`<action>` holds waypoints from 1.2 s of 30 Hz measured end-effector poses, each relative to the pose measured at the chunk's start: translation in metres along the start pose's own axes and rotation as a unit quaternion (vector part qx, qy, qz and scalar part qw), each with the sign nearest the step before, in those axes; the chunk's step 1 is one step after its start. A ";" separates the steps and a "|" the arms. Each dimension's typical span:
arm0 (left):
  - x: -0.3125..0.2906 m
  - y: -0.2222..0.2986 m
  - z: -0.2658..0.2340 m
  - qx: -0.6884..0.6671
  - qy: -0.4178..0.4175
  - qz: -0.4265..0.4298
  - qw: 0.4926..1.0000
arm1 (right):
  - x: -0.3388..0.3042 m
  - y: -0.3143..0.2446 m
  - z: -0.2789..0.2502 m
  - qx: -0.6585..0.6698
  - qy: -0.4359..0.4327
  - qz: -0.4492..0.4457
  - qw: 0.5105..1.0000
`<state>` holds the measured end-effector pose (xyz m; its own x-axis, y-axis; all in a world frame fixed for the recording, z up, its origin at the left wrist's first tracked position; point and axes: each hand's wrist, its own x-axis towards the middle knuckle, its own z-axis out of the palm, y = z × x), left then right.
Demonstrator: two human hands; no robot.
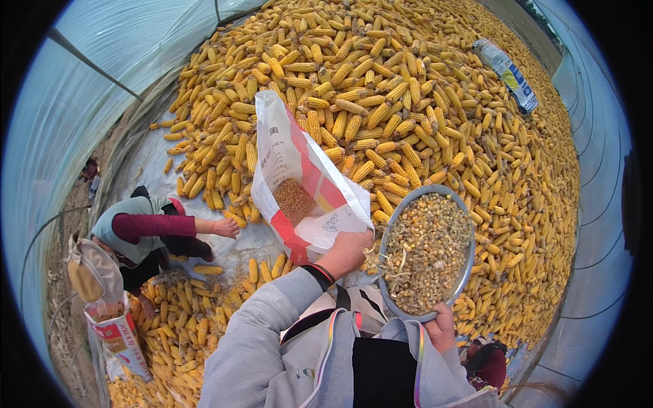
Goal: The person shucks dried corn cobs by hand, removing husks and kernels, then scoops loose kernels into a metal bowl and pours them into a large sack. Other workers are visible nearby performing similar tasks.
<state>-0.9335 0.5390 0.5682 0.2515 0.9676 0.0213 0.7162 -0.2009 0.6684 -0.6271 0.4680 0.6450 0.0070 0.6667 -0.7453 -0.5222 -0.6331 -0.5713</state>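
My left hand [348, 250] is closed on the near edge of a white woven sack [280, 129] with red and orange print. The sack's mouth is spread wide, and a heap of orange-brown grain [294, 201] shows inside. To its right, my right hand [442, 328] grips the lower rim of a grey oval basin [389, 289]. That basin is filled with loose corn kernels [428, 251] mixed with pale husk strands and chaff. It is held close to the sack's right side, in front of my body.
A great pile of corn cobs [381, 102] spreads ahead and to the right. An empty-looking printed sack [507, 73] lies on it. At left, a capped person [146, 231] bends beside another sack [121, 340]. Someone in dark red [486, 364] is at lower right. Plastic sheeting [156, 41] encloses the place.
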 end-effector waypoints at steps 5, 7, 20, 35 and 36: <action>-0.034 0.018 0.029 -0.060 -0.050 -0.027 0.997 | 0.020 -0.037 0.067 -0.051 -0.161 -0.011 0.986; -0.039 0.019 0.039 -0.075 0.002 -0.030 0.997 | 0.032 -0.038 0.100 -0.076 -0.157 -0.003 0.985; -0.058 -0.003 0.014 -0.004 0.170 -0.090 0.981 | 0.126 0.021 0.212 -0.229 -0.188 0.074 0.952; -0.091 -0.026 -0.048 0.223 0.007 -0.085 0.971 | 0.153 0.015 0.263 -0.478 -0.105 -0.104 0.866; -0.087 -0.022 -0.051 0.214 -0.014 -0.077 0.974 | 0.157 0.021 0.271 -0.541 -0.101 -0.152 0.821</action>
<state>-1.0045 0.4671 0.5899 0.1329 0.9880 -0.0782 0.9512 -0.1050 0.2902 -0.8677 0.6662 0.6088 -0.2014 0.8408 -0.5025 0.5416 -0.3319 -0.7724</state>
